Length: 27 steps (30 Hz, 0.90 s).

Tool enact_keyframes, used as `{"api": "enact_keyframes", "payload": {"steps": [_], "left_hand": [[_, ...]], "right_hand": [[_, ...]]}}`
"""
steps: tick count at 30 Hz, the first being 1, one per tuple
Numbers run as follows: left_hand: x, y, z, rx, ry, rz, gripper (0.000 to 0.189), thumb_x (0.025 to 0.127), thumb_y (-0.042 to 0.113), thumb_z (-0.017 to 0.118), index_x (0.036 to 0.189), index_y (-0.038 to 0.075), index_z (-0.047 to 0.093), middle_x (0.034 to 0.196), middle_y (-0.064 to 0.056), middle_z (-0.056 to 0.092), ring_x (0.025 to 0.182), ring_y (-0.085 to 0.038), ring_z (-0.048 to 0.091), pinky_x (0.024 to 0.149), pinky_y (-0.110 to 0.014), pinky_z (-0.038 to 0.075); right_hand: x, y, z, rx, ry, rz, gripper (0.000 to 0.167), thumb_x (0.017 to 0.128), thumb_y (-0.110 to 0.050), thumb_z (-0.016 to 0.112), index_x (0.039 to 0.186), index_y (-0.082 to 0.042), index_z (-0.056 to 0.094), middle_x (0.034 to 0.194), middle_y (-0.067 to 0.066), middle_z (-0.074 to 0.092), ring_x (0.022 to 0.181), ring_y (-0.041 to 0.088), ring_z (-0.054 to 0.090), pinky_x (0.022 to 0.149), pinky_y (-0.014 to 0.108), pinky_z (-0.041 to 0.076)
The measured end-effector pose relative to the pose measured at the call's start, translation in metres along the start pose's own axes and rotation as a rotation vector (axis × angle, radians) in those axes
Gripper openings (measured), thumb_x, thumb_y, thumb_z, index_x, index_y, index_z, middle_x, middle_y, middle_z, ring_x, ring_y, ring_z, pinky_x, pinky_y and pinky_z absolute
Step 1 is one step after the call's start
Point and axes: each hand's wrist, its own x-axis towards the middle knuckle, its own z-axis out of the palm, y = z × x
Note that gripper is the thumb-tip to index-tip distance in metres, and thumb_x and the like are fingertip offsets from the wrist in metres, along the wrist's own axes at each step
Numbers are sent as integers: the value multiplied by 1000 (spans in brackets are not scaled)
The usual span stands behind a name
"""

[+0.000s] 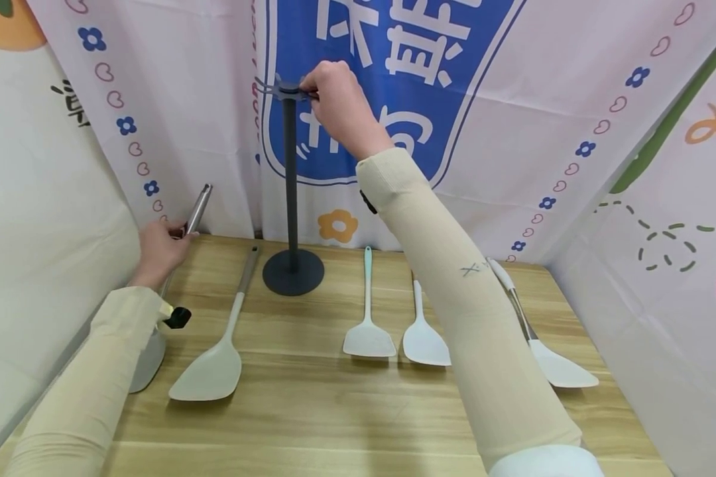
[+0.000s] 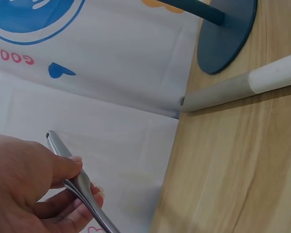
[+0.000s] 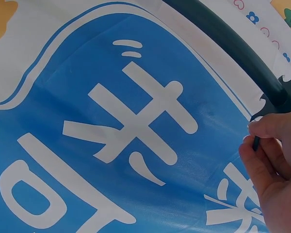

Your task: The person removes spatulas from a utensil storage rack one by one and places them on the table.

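A dark utensil stand [image 1: 291,179] rises at the back of the table, with a ring of hooks at its top. My right hand [image 1: 341,103] pinches one of these hooks between thumb and fingers, as the right wrist view [image 3: 276,155] also shows. At the left, my left hand [image 1: 161,250] grips the metal handle of a spatula [image 2: 63,148], whose end points up and away. Its grey blade [image 1: 149,363] is low behind my left sleeve, partly hidden; whether it touches the table I cannot tell.
A beige spatula [image 1: 211,371] lies between my left arm and the stand's base [image 1: 292,281]. Right of the base lie a mint-handled spatula [image 1: 368,339], a white spatula [image 1: 425,343] and another with a metal shaft [image 1: 563,368], partly behind my right arm. A printed cloth backs the table.
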Motion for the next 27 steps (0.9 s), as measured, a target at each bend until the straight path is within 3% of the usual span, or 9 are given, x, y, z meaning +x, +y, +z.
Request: {"api": "enact_keyframes", "payload": {"steps": [12,20,27], "left_hand": [[-2,-2,6,45,15,-22,34,95,10,67,120,-13,66,104,-35,68,82,-37,61,63,-29,42],[-2,-9,8,73,-1,-53,32,94,12,68,113,-13,69,101,-33,70,80,-37,59,71,-38,37],[-5,-17,12,62,-32,-58,31,91,8,69,114,-13,69,99,-33,70,74,-33,60,60,-35,43]], "right_hand": [[0,-3,-1,-6,6,-1,32,104,-6,53,130,-14,71,135,2,66,112,12,64,100,15,47],[0,-2,0,-3,4,3,31,104,-6,53,129,-13,72,134,2,67,112,12,65,100,16,48],[0,-2,0,12,2,8,31,104,-5,53,127,-12,72,133,3,67,110,13,65,99,16,49]]}}
